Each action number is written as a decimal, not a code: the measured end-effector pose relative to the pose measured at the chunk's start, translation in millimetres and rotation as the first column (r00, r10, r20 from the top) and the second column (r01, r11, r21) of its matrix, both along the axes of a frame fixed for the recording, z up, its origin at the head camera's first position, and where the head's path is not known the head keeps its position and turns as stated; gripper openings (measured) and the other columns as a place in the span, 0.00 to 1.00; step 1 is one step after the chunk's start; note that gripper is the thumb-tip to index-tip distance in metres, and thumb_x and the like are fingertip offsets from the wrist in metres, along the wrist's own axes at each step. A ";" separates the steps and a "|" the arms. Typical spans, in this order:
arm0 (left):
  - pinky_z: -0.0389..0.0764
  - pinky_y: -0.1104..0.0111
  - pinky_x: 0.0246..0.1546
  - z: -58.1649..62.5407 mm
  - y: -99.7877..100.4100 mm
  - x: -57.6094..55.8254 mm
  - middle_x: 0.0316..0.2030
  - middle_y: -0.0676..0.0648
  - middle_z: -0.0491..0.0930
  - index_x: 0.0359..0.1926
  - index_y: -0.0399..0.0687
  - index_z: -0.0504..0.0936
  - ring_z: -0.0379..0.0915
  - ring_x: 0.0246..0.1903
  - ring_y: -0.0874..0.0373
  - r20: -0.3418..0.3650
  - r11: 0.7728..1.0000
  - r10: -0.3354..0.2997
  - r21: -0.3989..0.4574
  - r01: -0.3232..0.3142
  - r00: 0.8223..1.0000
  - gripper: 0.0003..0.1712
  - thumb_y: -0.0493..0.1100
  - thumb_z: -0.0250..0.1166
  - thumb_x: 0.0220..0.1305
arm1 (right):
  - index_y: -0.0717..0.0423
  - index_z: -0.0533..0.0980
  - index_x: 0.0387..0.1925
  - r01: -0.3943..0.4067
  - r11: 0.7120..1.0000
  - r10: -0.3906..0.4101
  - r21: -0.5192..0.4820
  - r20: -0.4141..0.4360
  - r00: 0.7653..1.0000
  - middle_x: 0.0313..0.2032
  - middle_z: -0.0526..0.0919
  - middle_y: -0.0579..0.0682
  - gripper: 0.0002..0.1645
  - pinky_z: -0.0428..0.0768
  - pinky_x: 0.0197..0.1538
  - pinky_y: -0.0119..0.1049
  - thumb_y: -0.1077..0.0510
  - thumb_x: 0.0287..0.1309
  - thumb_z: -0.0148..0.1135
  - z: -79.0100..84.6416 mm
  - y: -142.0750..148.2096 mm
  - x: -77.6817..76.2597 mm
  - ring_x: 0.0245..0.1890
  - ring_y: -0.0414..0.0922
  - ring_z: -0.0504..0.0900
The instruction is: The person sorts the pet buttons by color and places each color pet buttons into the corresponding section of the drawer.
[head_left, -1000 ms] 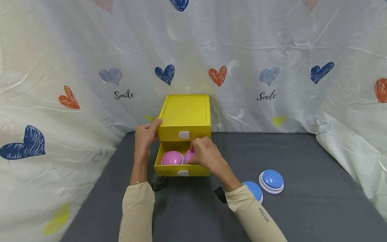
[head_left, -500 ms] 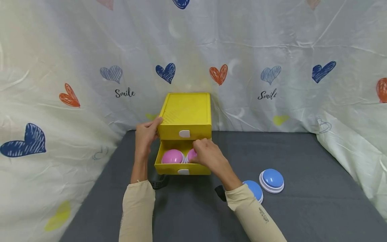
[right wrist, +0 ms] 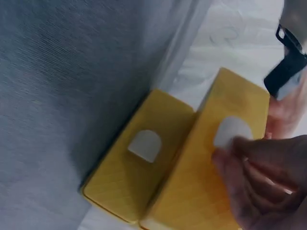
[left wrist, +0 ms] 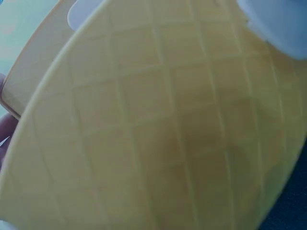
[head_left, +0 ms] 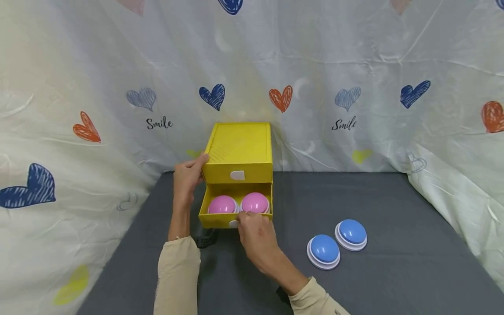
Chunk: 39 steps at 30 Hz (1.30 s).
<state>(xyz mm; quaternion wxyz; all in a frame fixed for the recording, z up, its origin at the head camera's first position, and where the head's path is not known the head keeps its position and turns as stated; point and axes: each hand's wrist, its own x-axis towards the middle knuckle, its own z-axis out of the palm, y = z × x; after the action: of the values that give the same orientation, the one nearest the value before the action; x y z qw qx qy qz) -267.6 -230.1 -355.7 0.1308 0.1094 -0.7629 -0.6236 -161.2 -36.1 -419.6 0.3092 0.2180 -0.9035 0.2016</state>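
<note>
A yellow two-drawer box (head_left: 240, 148) stands at the back of the table, its lower drawer (head_left: 214, 221) pulled out. Inside lie two dome buttons with pink tops and white rims, a left pink button (head_left: 222, 204) and a right pink button (head_left: 255, 203). My left hand (head_left: 184, 181) grips the box's front left corner, thumb on the top edge. At the front of the lower drawer, my right hand (head_left: 257, 238) pinches the white pull tab (right wrist: 232, 131), seen best in the right wrist view. The left wrist view is mostly the yellow lattice-patterned drawer front (left wrist: 153, 115).
Two dome buttons with blue tops, a nearer blue button (head_left: 323, 252) and a farther blue button (head_left: 351, 234), sit on the dark grey table (head_left: 393, 271) to the right. A white curtain (head_left: 315, 57) printed with hearts hangs right behind the box.
My right hand has left the right pink button and come down to the lower drawer's pull tab. Both pink buttons now show fully. The left hand stays on the box.
</note>
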 end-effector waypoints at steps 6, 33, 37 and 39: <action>0.79 0.62 0.42 -1.9 1.6 -0.9 0.50 0.44 0.78 0.48 0.49 0.83 0.79 0.42 0.56 -0.002 1.000 -0.010 0.012 0.010 1.000 0.34 0.67 0.65 0.47 | 0.52 0.70 0.13 0.119 0.992 -0.119 0.030 -0.020 0.993 0.15 0.70 0.46 0.16 0.66 0.12 0.36 0.64 0.53 0.59 -2.6 -5.2 -36.0 0.14 0.45 0.73; 0.79 0.62 0.42 -1.8 5.4 -0.8 0.47 0.47 0.79 0.45 0.49 0.84 0.79 0.40 0.57 -0.014 1.000 -0.017 0.012 0.017 1.000 0.32 0.66 0.65 0.48 | 0.47 0.55 0.06 -0.058 0.995 0.071 -0.077 0.176 0.982 0.09 0.48 0.41 0.29 0.50 0.11 0.27 0.69 0.54 0.54 -37.0 0.0 -66.8 0.08 0.36 0.49; 0.79 0.61 0.43 -3.5 3.1 -0.2 0.46 0.47 0.79 0.46 0.48 0.84 0.79 0.40 0.56 -0.021 1.000 -0.007 0.018 0.008 1.000 0.33 0.67 0.65 0.47 | 0.45 0.48 0.07 -0.086 0.996 0.085 0.004 0.103 0.991 0.14 0.41 0.40 0.32 0.44 0.12 0.26 0.71 0.49 0.54 -32.7 3.2 -44.9 0.12 0.35 0.42; 0.79 0.60 0.43 -2.3 1.2 -0.4 0.45 0.46 0.79 0.45 0.47 0.84 0.79 0.40 0.56 -0.021 1.000 0.000 0.020 0.001 1.000 0.33 0.67 0.66 0.47 | 0.45 0.47 0.07 -0.096 0.995 0.094 0.025 0.075 0.993 0.15 0.41 0.40 0.32 0.45 0.13 0.26 0.72 0.45 0.54 -29.8 3.8 -31.9 0.13 0.34 0.42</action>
<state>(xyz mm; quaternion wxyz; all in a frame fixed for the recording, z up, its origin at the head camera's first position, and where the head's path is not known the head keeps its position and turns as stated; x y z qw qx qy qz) -267.9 -229.0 -358.0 0.1376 0.1039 -0.7552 -0.6324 -193.1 -32.3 -449.4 0.2625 0.2575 -0.9057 0.2111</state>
